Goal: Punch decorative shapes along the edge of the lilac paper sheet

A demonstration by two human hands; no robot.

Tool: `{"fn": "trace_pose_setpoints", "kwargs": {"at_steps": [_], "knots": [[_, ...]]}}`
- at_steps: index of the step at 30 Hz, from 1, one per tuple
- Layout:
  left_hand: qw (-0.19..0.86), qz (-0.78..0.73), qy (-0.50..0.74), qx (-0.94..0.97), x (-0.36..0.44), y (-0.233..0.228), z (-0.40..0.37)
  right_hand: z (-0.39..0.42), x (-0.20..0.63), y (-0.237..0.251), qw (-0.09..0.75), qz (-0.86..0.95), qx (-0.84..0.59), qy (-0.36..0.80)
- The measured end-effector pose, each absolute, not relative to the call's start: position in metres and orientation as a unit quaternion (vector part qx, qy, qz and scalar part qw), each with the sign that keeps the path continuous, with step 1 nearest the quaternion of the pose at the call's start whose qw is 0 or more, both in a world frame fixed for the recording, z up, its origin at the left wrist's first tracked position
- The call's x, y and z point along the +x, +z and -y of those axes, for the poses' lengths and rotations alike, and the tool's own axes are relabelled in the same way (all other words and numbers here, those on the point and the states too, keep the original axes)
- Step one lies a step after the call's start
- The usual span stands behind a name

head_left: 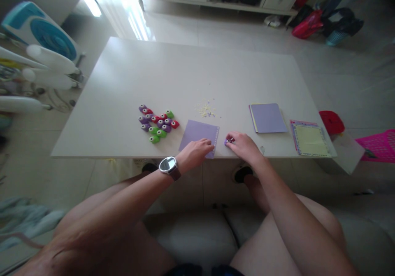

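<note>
A sheet of purple paper (197, 132) lies near the table's front edge, with a row of small punched holes along its right side. My left hand (197, 150) rests on its lower part, fingers stretched toward that holed edge. Just right of the sheet, my right hand (242, 143) grips a small purple craft punch (227, 142) between thumb and fingers; the punch and paper are apart. To the left, several purple, red and green craft punches (160, 122) stand in a cluster. Tiny yellow and purple paper cut-outs (206, 110) are scattered behind the sheet.
On the white table (191, 70), a stack of purple paper (268, 118) lies at right. Beyond it are yellow sheets with punched borders (310, 139). A small clear object (262, 149) sits near the right wrist. A red stool (331, 122) and pink basket (378, 146) stand off the right end.
</note>
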State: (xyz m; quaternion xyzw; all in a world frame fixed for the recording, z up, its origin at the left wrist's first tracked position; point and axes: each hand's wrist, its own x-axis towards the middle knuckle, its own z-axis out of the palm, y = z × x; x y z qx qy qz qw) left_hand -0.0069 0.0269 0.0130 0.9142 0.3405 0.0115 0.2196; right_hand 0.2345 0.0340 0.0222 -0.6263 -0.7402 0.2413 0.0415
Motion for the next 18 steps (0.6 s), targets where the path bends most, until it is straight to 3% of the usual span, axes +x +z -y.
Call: {"fn": "trace_pose_setpoints", "kwargs": {"at_steps": [6, 18], "knots": [[0.217, -0.341, 0.015, 0.915, -0.006, 0.014, -0.027, -0.033, 0.233, 0.029, 0.017, 0.729, -0.635, 0.255], [0.191, -0.388, 0.058, 0.900, -0.005, 0.025, -0.029, -0.033, 0.221, 0.032, 0.129, 0.643, -0.616, 0.437]]}}
